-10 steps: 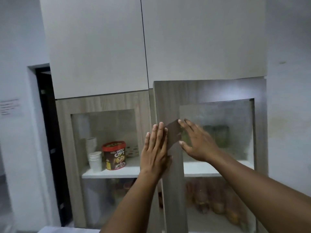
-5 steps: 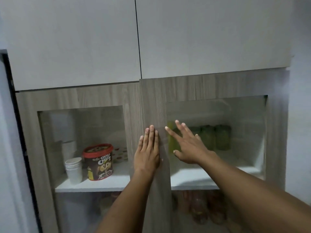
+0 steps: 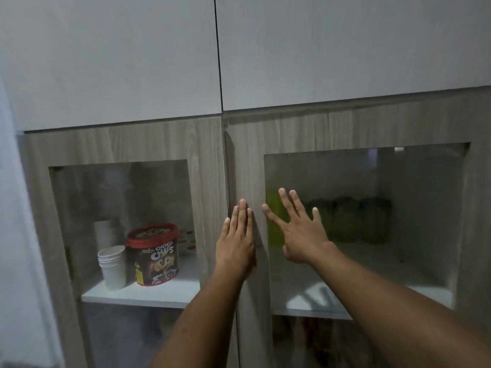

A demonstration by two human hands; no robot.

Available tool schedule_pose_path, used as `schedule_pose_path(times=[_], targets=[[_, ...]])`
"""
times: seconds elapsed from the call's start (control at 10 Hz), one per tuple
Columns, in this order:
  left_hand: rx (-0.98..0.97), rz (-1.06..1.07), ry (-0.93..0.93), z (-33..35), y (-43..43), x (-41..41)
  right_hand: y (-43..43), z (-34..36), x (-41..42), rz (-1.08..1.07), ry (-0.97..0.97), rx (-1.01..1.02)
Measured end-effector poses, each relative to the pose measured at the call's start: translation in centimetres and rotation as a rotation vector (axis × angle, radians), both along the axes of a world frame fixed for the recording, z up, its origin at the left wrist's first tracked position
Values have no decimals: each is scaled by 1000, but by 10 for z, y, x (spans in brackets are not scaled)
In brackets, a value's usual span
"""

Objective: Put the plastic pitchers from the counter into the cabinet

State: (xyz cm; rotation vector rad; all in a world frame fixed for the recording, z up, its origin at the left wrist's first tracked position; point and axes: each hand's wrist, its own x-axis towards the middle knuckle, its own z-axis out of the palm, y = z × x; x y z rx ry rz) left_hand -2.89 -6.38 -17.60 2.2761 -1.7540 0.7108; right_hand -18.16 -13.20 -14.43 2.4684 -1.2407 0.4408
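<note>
Several green plastic pitchers (image 3: pixel 348 220) stand in a row on the white shelf (image 3: pixel 372 277) behind the glass of the right cabinet door (image 3: pixel 292 134). That door sits flush with the left door. My left hand (image 3: pixel 236 241) lies flat on the right door's wooden frame by the centre seam, fingers together and holding nothing. My right hand (image 3: pixel 300 229) presses flat with spread fingers on the glass and frame edge, partly covering the leftmost, brighter green pitcher (image 3: pixel 275 216).
Behind the left glass door (image 3: pixel 119 144) a stack of white paper cups (image 3: pixel 113 265) and a Choco Chips tub (image 3: pixel 154 254) stand on a white shelf. Plain white upper doors (image 3: pixel 218 54) are above. Dim jars show on the lower right shelf (image 3: pixel 318 341).
The right cabinet door has swung from half open to fully closed under both hands. My view has moved closer to the cabinet.
</note>
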Motion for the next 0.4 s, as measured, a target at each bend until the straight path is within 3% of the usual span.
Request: schedule_pose_path(times=[0.4], targets=[[146, -153, 122, 41, 40, -15, 33, 41, -29, 20, -180, 311]])
